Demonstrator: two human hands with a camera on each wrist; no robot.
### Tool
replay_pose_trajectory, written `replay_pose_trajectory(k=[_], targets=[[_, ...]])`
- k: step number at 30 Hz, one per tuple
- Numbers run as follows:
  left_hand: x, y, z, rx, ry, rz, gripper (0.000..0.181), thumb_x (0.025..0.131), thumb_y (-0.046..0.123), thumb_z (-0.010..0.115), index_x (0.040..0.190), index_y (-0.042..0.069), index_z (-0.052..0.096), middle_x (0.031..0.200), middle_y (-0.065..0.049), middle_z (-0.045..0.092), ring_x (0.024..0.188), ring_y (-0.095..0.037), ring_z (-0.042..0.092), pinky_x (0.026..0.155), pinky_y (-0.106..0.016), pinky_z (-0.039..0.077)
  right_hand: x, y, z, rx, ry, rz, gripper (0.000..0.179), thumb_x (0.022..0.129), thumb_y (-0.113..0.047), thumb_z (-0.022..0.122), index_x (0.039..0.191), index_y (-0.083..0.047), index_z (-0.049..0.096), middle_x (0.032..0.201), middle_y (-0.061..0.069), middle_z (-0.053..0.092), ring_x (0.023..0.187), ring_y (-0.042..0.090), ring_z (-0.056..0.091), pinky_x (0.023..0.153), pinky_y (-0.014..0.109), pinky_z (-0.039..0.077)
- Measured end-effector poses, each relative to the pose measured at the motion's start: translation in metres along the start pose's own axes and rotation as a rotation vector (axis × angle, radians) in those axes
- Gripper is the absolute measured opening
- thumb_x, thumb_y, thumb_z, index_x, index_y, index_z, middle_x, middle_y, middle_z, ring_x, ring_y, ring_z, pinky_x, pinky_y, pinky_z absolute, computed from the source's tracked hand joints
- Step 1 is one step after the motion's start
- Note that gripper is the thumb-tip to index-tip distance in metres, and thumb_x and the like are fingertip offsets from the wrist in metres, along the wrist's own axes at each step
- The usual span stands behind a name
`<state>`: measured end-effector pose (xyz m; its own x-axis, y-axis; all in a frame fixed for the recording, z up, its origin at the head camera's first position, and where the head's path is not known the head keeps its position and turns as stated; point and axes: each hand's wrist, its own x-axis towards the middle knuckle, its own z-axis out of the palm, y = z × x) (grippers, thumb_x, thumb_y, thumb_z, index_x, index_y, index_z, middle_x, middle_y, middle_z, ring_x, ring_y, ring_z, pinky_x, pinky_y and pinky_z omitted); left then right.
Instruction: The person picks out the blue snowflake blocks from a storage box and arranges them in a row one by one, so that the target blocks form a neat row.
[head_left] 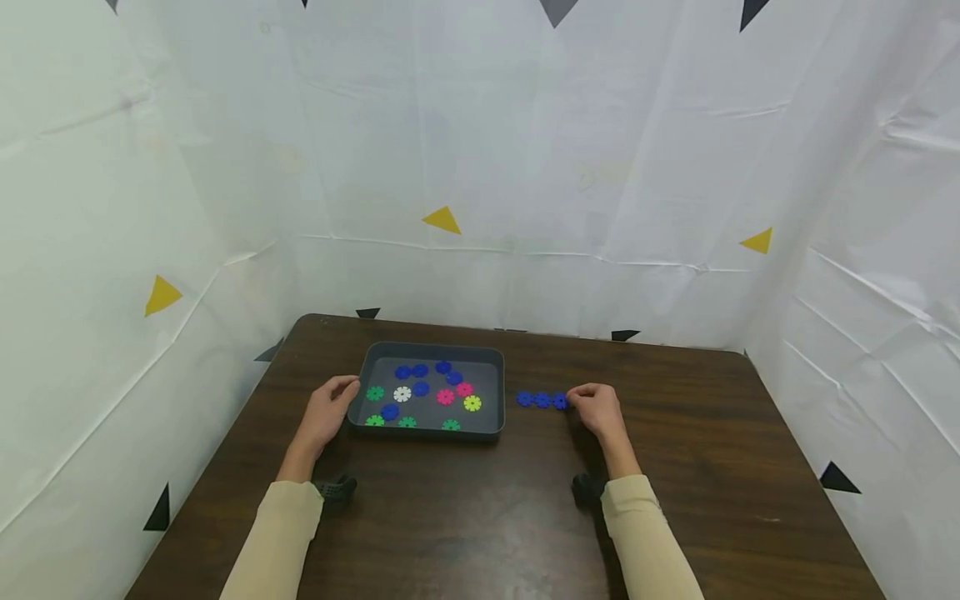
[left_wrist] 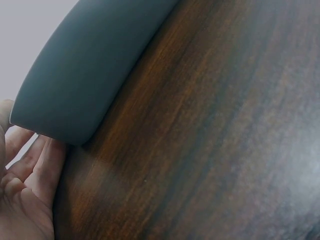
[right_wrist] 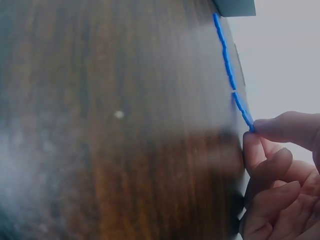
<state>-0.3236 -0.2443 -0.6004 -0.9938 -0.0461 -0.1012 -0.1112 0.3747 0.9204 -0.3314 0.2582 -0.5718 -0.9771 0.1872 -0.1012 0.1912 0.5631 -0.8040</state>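
My left hand (head_left: 324,412) grips the left side of a dark grey tray (head_left: 423,434); in the left wrist view, thumb and fingers meet the tray's corner (left_wrist: 75,100). Beside the tray's right side, my right hand (head_left: 600,408) pinches a blue notched disc (head_left: 561,401) between thumb and index finger. Two more blue notched discs (head_left: 533,400) lie in line with it on the table. Seen edge-on in the right wrist view, the pinched disc (right_wrist: 242,110) tilts slightly, its far end close to the row (right_wrist: 226,54); whether they touch I cannot tell.
Inside the tray lie several loose discs: blue (head_left: 420,389), green (head_left: 375,392), pink (head_left: 446,397), a white disc (head_left: 402,394) and a yellow disc (head_left: 472,403). The brown wooden table (head_left: 465,508) is bordered by white sheeting (head_left: 510,167) at the back and sides.
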Motion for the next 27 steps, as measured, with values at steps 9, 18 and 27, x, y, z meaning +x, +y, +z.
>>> replay_pose_trajectory(k=[9, 18, 27], targets=[[0.0009, -0.0018, -0.0008, -0.004, 0.001, 0.011, 0.06, 0.112, 0.051, 0.052, 0.156, 0.009, 0.052, 0.163, -0.018, 0.049, 0.152, -0.038, 0.045, 0.129, -0.061, 0.035, 0.0004, 0.0006, -0.0015, 0.03, -0.01, 0.008, 0.024, 0.103, -0.018, 0.068, 0.111, 0.003, 0.079, 0.111, 0.019, 0.075, 0.078, 0.018, 0.064, 0.065, 0.024, 0.05], [0.0005, -0.0005, -0.0004, -0.008, 0.006, 0.004, 0.061, 0.112, 0.052, 0.053, 0.156, 0.01, 0.052, 0.164, -0.018, 0.048, 0.152, -0.038, 0.044, 0.129, -0.061, 0.033, -0.0013, 0.0006, -0.0015, 0.071, -0.014, 0.01, 0.026, 0.104, -0.019, 0.069, 0.112, 0.004, 0.077, 0.109, 0.017, 0.073, 0.079, 0.018, 0.062, 0.065, 0.023, 0.052], [0.0006, -0.0005, 0.0012, -0.001, 0.007, 0.005, 0.061, 0.112, 0.051, 0.052, 0.156, 0.009, 0.052, 0.163, -0.019, 0.048, 0.151, -0.038, 0.044, 0.129, -0.061, 0.034, -0.0026, -0.0008, -0.0014, 0.157, -0.02, 0.028, 0.034, 0.107, -0.024, 0.065, 0.114, 0.007, 0.075, 0.106, 0.022, 0.079, 0.081, 0.018, 0.063, 0.062, 0.022, 0.052]])
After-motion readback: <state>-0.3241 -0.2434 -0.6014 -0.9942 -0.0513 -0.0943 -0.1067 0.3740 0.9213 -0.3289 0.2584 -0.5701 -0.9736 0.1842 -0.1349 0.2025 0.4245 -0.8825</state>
